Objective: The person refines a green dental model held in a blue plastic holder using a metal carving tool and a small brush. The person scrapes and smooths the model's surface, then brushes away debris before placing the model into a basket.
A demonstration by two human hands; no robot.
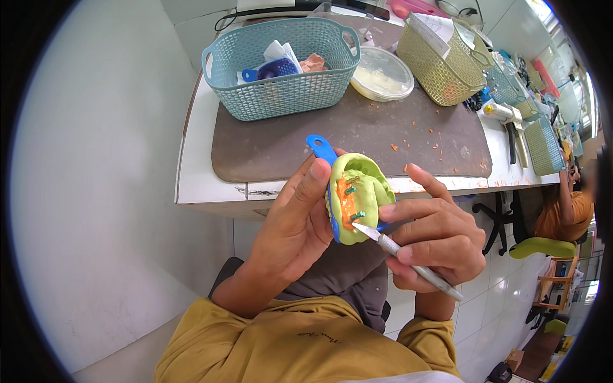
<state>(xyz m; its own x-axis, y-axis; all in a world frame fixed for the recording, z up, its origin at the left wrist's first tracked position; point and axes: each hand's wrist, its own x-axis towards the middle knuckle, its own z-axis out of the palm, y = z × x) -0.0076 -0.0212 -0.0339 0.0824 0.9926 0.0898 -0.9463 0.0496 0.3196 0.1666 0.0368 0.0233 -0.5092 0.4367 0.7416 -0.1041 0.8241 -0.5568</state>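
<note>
My left hand (300,204) is closed on a blue dental impression tray (320,148) filled with lime-green impression material (373,191), thumb near the tray's handle. Along the left side of the impression runs a patch of orange material (346,203). Small green posts (359,216) and a brownish one stick up from it. In my right hand (440,239) is a slim silver craft knife (421,271), held like a pen. The blade tip meets the lower end of the orange patch or lies just over it. My right fingertips rest by the impression's right edge.
A blue-grey basket (287,96) holds another blue tray and papers. Beside it are a clear round tub (383,73) and a beige basket (440,60). Orange shavings (394,147) dot the brown mat (287,150). A wall (102,179) stands left; another person (565,214) sits far right.
</note>
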